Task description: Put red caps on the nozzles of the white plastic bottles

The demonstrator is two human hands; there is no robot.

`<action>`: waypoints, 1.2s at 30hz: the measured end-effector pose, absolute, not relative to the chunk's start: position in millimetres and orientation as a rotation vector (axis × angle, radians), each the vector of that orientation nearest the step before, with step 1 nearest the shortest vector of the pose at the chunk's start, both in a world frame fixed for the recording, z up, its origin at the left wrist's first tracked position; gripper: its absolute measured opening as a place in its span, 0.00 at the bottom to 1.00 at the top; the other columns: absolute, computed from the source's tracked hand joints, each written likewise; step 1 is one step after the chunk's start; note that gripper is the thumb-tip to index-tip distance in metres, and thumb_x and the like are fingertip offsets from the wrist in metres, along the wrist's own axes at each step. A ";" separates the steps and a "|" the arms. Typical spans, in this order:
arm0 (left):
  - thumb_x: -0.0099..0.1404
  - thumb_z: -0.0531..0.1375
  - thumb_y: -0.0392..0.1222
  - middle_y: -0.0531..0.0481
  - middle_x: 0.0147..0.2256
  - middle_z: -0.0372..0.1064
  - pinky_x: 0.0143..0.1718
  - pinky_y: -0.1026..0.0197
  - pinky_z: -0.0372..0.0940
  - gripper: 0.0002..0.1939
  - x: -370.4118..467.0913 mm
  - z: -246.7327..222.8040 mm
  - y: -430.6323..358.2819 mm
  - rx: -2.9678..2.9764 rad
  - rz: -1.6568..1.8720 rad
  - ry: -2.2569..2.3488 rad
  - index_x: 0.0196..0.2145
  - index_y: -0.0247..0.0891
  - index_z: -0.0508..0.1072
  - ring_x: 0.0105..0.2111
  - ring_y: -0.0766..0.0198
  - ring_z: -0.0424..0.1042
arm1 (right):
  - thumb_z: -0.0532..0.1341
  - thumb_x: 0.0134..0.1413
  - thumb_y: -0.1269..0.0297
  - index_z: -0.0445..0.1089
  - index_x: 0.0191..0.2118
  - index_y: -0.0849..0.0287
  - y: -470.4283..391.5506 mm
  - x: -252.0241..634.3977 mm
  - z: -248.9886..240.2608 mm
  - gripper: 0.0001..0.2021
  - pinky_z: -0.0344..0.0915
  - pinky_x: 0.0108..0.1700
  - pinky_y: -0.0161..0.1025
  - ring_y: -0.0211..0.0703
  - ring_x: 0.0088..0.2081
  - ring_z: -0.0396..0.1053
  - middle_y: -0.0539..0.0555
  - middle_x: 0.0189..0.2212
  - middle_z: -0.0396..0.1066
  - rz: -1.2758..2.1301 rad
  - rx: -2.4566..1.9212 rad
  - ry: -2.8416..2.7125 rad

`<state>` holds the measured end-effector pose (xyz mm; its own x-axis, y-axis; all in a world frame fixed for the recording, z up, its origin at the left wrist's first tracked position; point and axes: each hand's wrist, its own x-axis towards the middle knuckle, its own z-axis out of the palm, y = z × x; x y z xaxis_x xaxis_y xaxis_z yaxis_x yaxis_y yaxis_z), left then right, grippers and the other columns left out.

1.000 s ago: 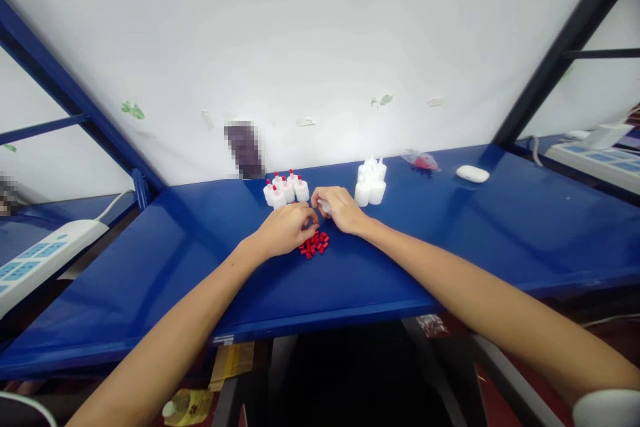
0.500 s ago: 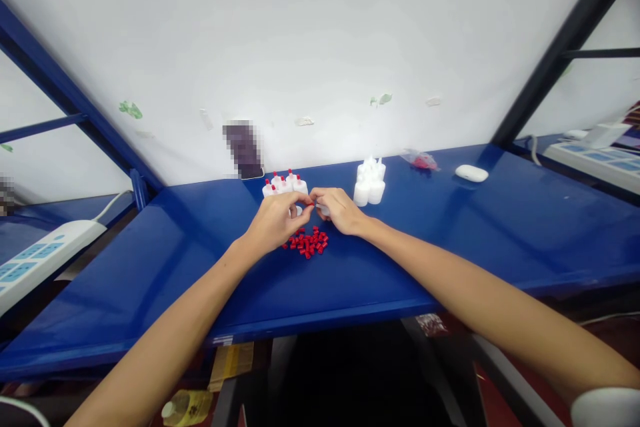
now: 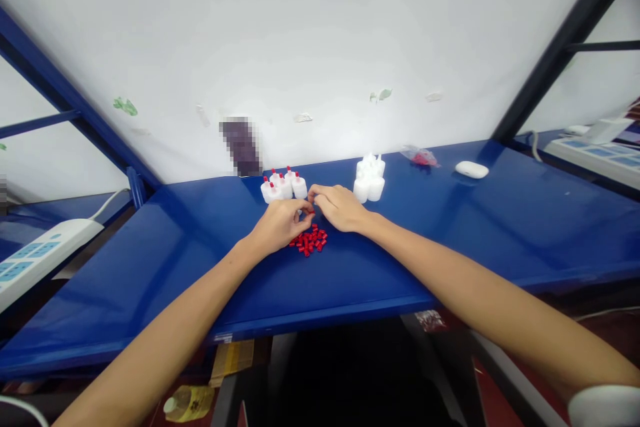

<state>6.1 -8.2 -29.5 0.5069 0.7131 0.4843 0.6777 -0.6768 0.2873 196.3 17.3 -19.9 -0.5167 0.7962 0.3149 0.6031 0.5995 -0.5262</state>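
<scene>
My left hand (image 3: 283, 223) is closed in a pinch, with a small red cap (image 3: 312, 213) at its fingertips. Close against it, my right hand (image 3: 340, 207) has its fingers curled, and what they hold is hidden. Under the left fingers lies a pile of loose red caps (image 3: 309, 241). Behind my left hand stand several white bottles (image 3: 284, 188) with red caps on their tips. Another group of white bottles (image 3: 370, 183), with bare white tips, stands upright beyond my right hand.
A clear bag with red contents (image 3: 423, 157) and a white oval case (image 3: 472, 169) lie at the back right of the blue table (image 3: 400, 273). A phone (image 3: 242, 147) leans against the wall. A power strip (image 3: 45, 257) is at the far left.
Both hands have shifted slightly, the left one down nearer the pile. The white bottle that showed in my right fingers is no longer visible there.
</scene>
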 end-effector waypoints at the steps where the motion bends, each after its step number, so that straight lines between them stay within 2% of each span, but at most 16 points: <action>1: 0.62 0.62 0.34 0.55 0.23 0.72 0.26 0.69 0.60 0.03 6.4 -30.3 -8.1 2.675 0.893 1.236 0.34 0.35 0.77 0.21 0.70 0.69 | 0.46 0.62 0.65 0.72 0.39 0.57 17.1 196.4 -19.7 0.17 0.56 0.39 0.39 0.47 0.36 0.69 0.54 0.33 0.75 0.469 -1.116 -2.304; 12: 0.63 0.63 0.35 0.53 0.26 0.72 0.30 0.66 0.64 0.02 7.5 -31.0 -8.8 2.710 0.858 1.149 0.36 0.37 0.76 0.23 0.69 0.68 | 0.47 0.64 0.65 0.72 0.39 0.56 18.0 196.4 -21.2 0.16 0.55 0.38 0.39 0.47 0.35 0.68 0.53 0.32 0.75 0.474 -1.103 -2.318; 16: 0.63 0.64 0.35 0.53 0.27 0.73 0.29 0.67 0.63 0.02 6.7 -31.4 -8.4 2.657 0.963 1.139 0.36 0.36 0.76 0.24 0.70 0.67 | 0.47 0.63 0.65 0.72 0.38 0.57 18.1 197.1 -20.7 0.15 0.55 0.38 0.39 0.47 0.35 0.68 0.54 0.33 0.75 0.487 -1.093 -2.310; 25: 0.65 0.62 0.37 0.49 0.32 0.75 0.32 0.64 0.66 0.05 7.8 -23.0 -13.6 2.527 1.217 1.116 0.38 0.34 0.77 0.27 0.68 0.70 | 0.46 0.61 0.67 0.69 0.39 0.57 16.7 200.9 -21.7 0.14 0.56 0.37 0.38 0.44 0.30 0.65 0.50 0.26 0.68 0.695 -0.836 -2.265; 31: 0.63 0.62 0.37 0.49 0.30 0.74 0.32 0.64 0.67 0.05 7.5 -23.1 -14.1 2.450 1.182 1.077 0.36 0.34 0.77 0.27 0.68 0.70 | 0.49 0.61 0.66 0.68 0.44 0.56 14.1 201.4 -21.1 0.12 0.56 0.37 0.38 0.44 0.31 0.66 0.49 0.28 0.70 0.676 -0.776 -2.297; 36: 0.60 0.60 0.34 0.50 0.29 0.73 0.33 0.64 0.67 0.06 8.0 -22.0 -14.6 2.458 1.198 1.066 0.35 0.35 0.77 0.27 0.67 0.70 | 0.52 0.63 0.59 0.66 0.47 0.56 9.1 197.6 -19.7 0.12 0.57 0.38 0.39 0.48 0.35 0.70 0.52 0.34 0.75 0.545 -0.837 -2.351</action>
<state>8.0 -14.6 -22.0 0.4096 0.6856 0.6018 0.5179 -0.7178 0.4653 197.6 9.1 -19.7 -0.6354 0.6711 0.3820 0.4345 0.7196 -0.5416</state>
